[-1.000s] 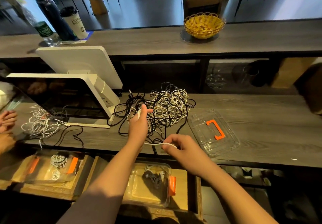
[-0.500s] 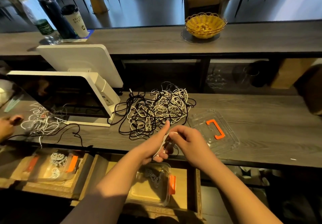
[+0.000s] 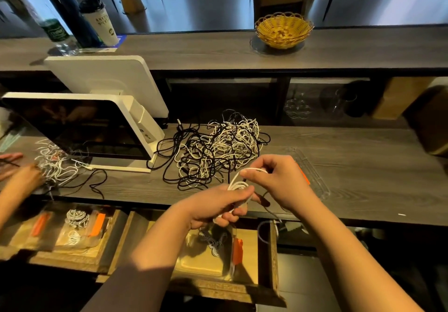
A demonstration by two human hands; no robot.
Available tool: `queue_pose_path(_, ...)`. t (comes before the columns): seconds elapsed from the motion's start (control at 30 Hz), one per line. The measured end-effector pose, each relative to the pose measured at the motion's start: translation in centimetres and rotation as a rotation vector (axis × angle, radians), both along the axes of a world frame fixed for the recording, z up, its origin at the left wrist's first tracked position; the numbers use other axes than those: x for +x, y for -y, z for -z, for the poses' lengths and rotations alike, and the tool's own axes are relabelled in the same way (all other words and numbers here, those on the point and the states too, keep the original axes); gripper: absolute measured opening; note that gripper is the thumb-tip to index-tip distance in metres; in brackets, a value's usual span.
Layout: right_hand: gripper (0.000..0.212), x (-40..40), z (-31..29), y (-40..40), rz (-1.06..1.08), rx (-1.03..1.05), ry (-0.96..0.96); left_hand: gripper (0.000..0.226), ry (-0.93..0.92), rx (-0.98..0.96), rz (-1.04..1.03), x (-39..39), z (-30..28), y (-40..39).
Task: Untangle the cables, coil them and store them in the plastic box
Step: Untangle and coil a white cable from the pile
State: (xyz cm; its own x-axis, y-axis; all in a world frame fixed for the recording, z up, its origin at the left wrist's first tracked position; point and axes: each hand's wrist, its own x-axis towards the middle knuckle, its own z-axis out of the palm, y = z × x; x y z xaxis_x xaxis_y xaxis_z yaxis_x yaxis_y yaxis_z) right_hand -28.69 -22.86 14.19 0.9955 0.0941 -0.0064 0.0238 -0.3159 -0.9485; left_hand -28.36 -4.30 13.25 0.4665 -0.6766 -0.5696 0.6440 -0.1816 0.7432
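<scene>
Coiling a white cable over the bench edge

The left hand (image 3: 218, 206) closes its grip round a small white cable (image 3: 238, 186) coil; above it, the tangle (image 3: 218, 151) lies on the bench (image 3: 351, 171). The right hand (image 3: 274, 180) pinches the next loop. Light and limp, the cable is best held at the gathered loops. The plastic box (image 3: 208, 256) below seems to hold coils.

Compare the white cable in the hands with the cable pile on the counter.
The white cable is gathered into a small bundle of loops; the cable pile is a loose, sprawling tangle. The white cable is one colour, while the pile mixes black and white cords. The cable is held up off the counter, gripped by the left hand and pinched by the right hand; the pile lies on the counter untouched. Both are thin cords.
</scene>
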Motion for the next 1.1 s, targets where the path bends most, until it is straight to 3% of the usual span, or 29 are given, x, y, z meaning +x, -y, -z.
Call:
queue_pose_path(0.13,0.012,-0.3,0.6,-0.2,-0.015,0.182,-0.119,0.047,-0.007,-0.076,-0.157,0.0,0.2,0.0)
queue_pose_path(0.4,0.031,0.1,0.4,-0.4,0.061,0.081,-0.11,0.041,0.298,0.078,-0.478,-0.8,-0.2,0.9)
queue_pose_path(0.5,0.025,-0.2,0.1,-0.7,0.021,0.216,-0.258,0.042,0.358,0.04,-0.612,-0.5,-0.3,0.7)
queue_pose_path(0.63,0.025,-0.7,0.1,-1.8,-0.02,0.369,-0.36,0.047,0.282,-0.136,-0.791,-0.3,-1.1,1.1)
queue_pose_path(0.87,0.03,-1.5,0.1,-3.2,-0.09,0.375,-0.42,0.049,0.045,-0.487,-1.037,0.5,-2.9,0.9)
queue_pose_path(1.1,0.034,-2.2,0.2,-5.0,-0.116,0.305,-0.396,0.048,0.005,-0.506,-1.138,0.9,-2.5,0.7)
